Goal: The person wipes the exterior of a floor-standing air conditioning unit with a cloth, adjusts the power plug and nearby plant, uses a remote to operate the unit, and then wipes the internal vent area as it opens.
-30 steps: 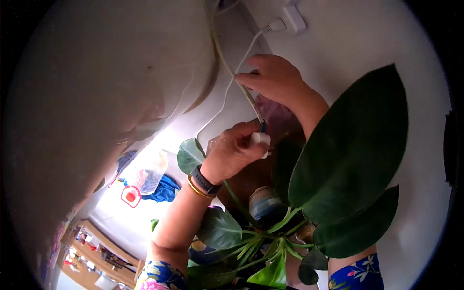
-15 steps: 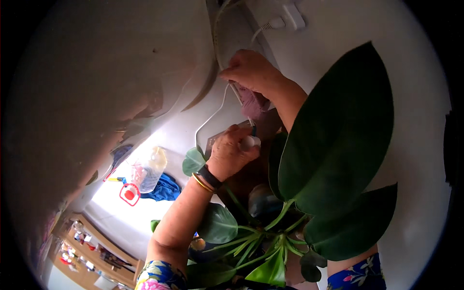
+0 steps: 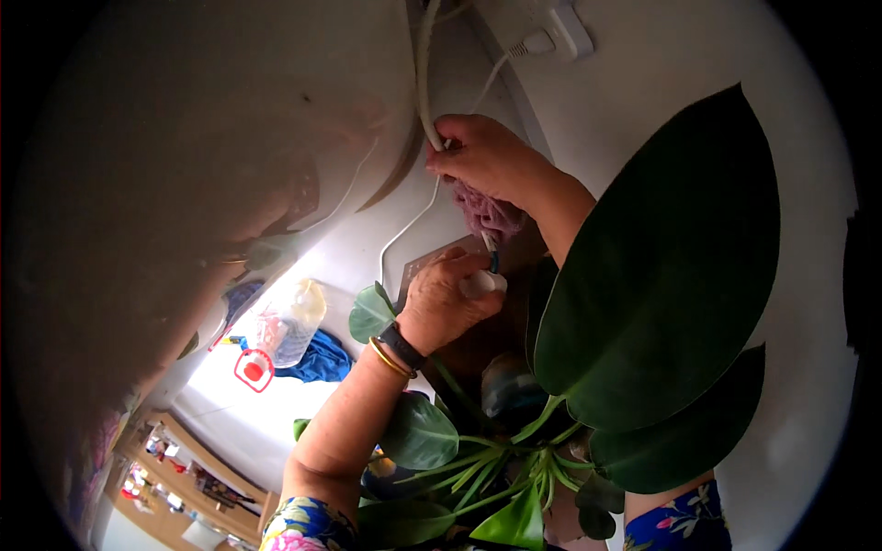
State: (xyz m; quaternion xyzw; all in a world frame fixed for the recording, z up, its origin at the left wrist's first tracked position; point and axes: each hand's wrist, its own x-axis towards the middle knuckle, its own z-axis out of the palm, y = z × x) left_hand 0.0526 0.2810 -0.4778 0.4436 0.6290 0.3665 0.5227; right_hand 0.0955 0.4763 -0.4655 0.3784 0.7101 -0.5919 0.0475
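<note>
My right hand (image 3: 487, 158) is closed round a thick white cable (image 3: 425, 69) coming down from above, thumb and fingers pinching it. A crumpled pinkish-purple mesh cloth (image 3: 487, 213) hangs just below that palm. Lower and to the left, my left hand (image 3: 447, 296) is closed on a white round-ended piece (image 3: 484, 283); its kind is not clear. A short white and blue part (image 3: 493, 253) sticks up between this hand and the cloth. A thinner white cord (image 3: 404, 230) curves down past my left hand.
A potted plant with large dark leaves (image 3: 657, 266) stands between my forearms. A glossy pale surface (image 3: 230, 119) rises at the left. A white plug (image 3: 533, 43) sits in a socket block (image 3: 571, 32) at the top. A clear plastic container (image 3: 296, 321) and blue cloth (image 3: 322, 358) lie at lower left.
Both hands appear slightly lower and further right, as does much of the scene. The thick cable now runs visibly into my right hand, and the mesh cloth shows looser folds.
</note>
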